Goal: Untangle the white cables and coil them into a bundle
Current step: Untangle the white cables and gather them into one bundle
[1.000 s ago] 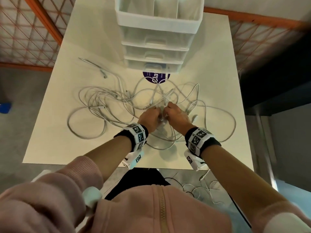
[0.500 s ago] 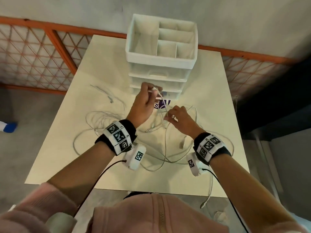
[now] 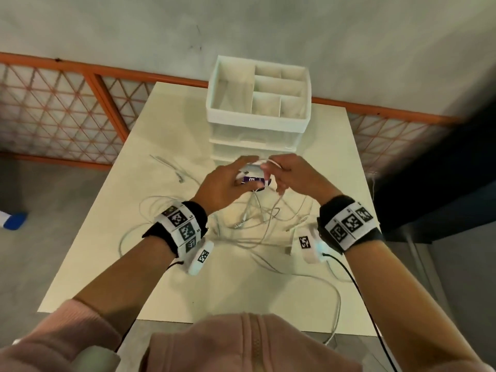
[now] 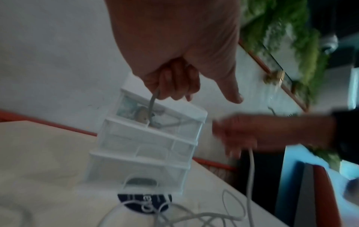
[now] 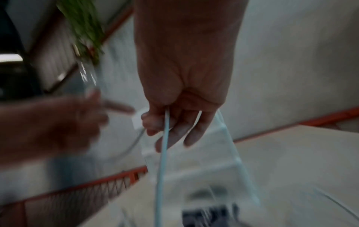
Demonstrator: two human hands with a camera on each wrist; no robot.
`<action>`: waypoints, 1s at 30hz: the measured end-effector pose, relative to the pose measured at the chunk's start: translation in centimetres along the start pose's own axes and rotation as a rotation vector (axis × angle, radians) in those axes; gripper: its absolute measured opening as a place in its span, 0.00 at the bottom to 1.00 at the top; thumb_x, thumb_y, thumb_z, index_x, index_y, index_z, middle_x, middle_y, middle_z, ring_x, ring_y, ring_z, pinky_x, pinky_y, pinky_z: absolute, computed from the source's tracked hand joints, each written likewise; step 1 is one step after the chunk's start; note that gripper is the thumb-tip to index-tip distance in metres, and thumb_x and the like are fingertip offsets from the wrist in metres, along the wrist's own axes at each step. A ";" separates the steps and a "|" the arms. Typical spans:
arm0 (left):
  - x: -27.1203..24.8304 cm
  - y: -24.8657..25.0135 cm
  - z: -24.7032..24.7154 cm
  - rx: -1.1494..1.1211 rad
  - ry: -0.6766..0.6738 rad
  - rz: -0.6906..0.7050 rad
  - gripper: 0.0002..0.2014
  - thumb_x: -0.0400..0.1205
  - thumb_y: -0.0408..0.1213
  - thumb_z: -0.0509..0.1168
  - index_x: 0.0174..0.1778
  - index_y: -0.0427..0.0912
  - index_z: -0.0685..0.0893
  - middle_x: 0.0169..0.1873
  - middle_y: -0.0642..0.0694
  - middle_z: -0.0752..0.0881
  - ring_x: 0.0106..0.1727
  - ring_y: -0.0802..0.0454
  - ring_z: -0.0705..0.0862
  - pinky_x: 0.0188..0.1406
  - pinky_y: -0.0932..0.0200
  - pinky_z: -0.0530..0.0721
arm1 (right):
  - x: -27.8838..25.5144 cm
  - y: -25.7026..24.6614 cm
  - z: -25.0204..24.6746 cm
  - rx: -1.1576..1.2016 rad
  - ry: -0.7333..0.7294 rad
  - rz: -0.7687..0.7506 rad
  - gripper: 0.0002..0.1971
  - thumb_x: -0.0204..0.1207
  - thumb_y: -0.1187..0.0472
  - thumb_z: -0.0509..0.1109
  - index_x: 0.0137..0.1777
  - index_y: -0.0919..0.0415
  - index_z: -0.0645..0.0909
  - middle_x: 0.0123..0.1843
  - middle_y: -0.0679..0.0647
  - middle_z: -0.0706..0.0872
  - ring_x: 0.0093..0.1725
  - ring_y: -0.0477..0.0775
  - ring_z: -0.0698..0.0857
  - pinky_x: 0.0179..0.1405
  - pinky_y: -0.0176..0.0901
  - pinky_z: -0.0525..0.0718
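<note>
A tangle of white cables (image 3: 264,224) lies on the cream table (image 3: 112,253). Both hands are raised above it, close together in front of the drawer unit. My left hand (image 3: 228,183) has its fingers curled round one white cable (image 4: 153,99), thumb stretched out. My right hand (image 3: 291,175) pinches the same stretch of cable (image 3: 257,162), and the rest of the strand (image 5: 163,153) hangs down from its fingers to the tangle. A white plug (image 5: 137,121) shows beside the right fingertips. Both wrist views are blurred.
A white drawer unit (image 3: 257,122) with an open divided top tray stands at the back of the table, a purple round sticker (image 3: 253,180) at its foot. A separate cable (image 3: 174,169) lies at the far left. One cable (image 3: 336,304) droops over the front right edge.
Both hands rose from the tangle and moved away toward the drawer unit, lifting a cable. The right hand came up level with the left, close beside it.
</note>
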State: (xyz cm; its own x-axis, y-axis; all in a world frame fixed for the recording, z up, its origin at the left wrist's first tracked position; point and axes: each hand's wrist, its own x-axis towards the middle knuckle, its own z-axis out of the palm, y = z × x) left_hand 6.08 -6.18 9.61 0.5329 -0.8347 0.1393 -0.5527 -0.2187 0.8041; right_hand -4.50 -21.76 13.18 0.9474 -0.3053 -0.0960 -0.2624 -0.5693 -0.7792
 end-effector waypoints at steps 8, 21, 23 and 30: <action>1.7 -0.4 -3.7 0.193 0.309 0.140 0.05 0.81 0.44 0.54 0.51 0.49 0.68 0.34 0.41 0.88 0.33 0.33 0.84 0.31 0.45 0.82 | 0.3 0.0 -0.1 0.120 -0.032 -0.002 0.13 0.83 0.57 0.63 0.42 0.63 0.83 0.25 0.52 0.75 0.24 0.42 0.74 0.32 0.30 0.76; -0.5 -5.5 -5.3 0.337 0.125 -0.603 0.19 0.85 0.42 0.58 0.63 0.27 0.71 0.59 0.25 0.81 0.61 0.28 0.80 0.53 0.42 0.77 | -1.2 6.1 0.1 0.139 0.163 0.195 0.09 0.82 0.62 0.64 0.53 0.58 0.87 0.38 0.56 0.88 0.39 0.51 0.87 0.49 0.38 0.85; -0.6 -5.0 -4.5 0.338 0.148 -0.527 0.22 0.86 0.39 0.58 0.70 0.28 0.65 0.57 0.25 0.82 0.59 0.28 0.81 0.52 0.42 0.78 | -0.9 3.4 -0.9 0.167 0.284 0.143 0.11 0.82 0.60 0.65 0.44 0.51 0.88 0.42 0.60 0.90 0.33 0.48 0.87 0.44 0.41 0.88; 0.1 0.6 -2.4 0.076 0.090 0.022 0.20 0.88 0.44 0.50 0.77 0.51 0.64 0.23 0.46 0.78 0.24 0.50 0.78 0.32 0.54 0.76 | 0.9 -1.8 -0.6 -0.095 0.221 -0.036 0.10 0.80 0.57 0.68 0.48 0.59 0.90 0.47 0.59 0.92 0.38 0.51 0.87 0.37 0.29 0.76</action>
State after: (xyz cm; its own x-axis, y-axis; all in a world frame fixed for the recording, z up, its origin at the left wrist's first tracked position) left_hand 7.30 -5.18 11.50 0.5735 -0.7916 0.2109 -0.6103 -0.2412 0.7546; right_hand -3.32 -21.44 14.84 0.8961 -0.4372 0.0768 -0.2550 -0.6486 -0.7172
